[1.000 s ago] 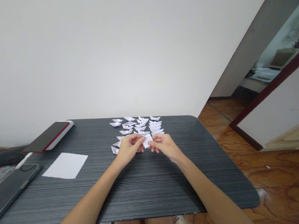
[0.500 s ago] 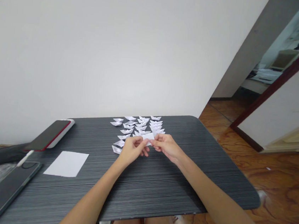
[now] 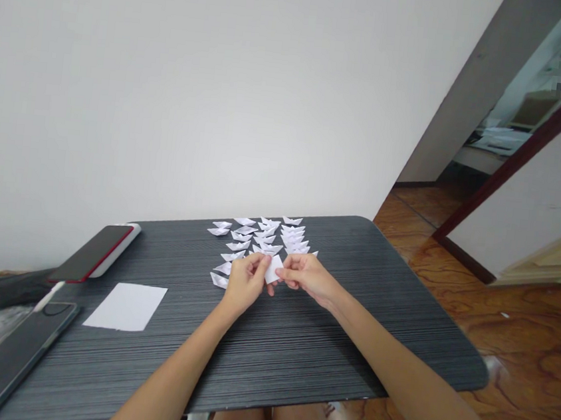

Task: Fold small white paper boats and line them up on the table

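Observation:
A small folded piece of white paper (image 3: 273, 270) is pinched between both hands above the dark table (image 3: 326, 348). My left hand (image 3: 247, 279) grips its left side, thumb on top. At the right edge, my right hand (image 3: 306, 277) holds it between thumb and fingers. Just beyond the hands stand several white paper boats (image 3: 264, 238) in rough columns; the nearest ones are partly covered by the hands. One paper boat (image 3: 219, 280) lies close to my left hand's left side.
A flat white sheet of paper (image 3: 127, 307) lies on the table's left. Beyond it rests a dark tablet-like device with a red edge (image 3: 93, 254), and nearer is a phone (image 3: 19, 356) with a white cable. A white wall (image 3: 252, 100) borders the table's far side.
The paper has turned between my fingers and now shows a small, squarish face instead of a wider strip. My hands have shifted only slightly.

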A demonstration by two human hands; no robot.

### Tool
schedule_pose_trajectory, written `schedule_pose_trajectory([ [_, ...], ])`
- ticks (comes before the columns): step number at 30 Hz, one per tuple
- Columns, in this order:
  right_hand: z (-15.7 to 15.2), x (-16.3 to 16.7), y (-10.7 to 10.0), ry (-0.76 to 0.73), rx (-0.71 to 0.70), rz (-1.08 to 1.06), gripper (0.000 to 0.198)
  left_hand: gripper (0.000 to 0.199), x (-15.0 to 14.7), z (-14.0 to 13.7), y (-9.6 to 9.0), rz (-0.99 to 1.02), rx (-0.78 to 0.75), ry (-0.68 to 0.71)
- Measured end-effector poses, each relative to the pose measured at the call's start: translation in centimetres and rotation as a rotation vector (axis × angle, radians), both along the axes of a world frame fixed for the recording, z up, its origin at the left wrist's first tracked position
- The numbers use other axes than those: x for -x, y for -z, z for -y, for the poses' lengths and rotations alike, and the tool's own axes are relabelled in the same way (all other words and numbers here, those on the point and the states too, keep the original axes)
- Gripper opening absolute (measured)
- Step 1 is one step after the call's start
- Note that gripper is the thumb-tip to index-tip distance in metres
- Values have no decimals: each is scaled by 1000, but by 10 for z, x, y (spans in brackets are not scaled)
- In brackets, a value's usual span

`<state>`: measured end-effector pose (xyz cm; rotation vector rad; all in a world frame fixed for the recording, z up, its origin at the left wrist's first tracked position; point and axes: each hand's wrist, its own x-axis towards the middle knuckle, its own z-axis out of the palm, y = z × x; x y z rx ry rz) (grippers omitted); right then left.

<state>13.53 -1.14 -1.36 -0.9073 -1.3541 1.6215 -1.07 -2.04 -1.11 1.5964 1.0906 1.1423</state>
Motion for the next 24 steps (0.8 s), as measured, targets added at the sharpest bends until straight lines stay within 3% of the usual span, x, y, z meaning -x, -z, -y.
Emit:
schedule_pose_trajectory([
  [4, 2, -2, -9, -37, -41, 73, 23, 32, 3, 0, -2, -28, -4, 29],
  [8, 4, -4, -14, 25, -158, 176, 25, 34, 3, -1, -2, -73, 5, 104],
  [12, 1, -4, -9, 117, -210, 169, 29, 28, -1, 1, -4, 77, 103, 218],
  [15, -1, -4, -7, 159, -183, 152, 28, 38, -3, 2, -7, 176, 122, 241],
  [20, -1, -8, -16, 73, -300, 15, 30, 21, 2, 0, -10, 148, 103, 243],
  [24, -3, -14, -18, 21, -358, 21, 19, 22, 5, 1, -12, 160, 66, 295],
])
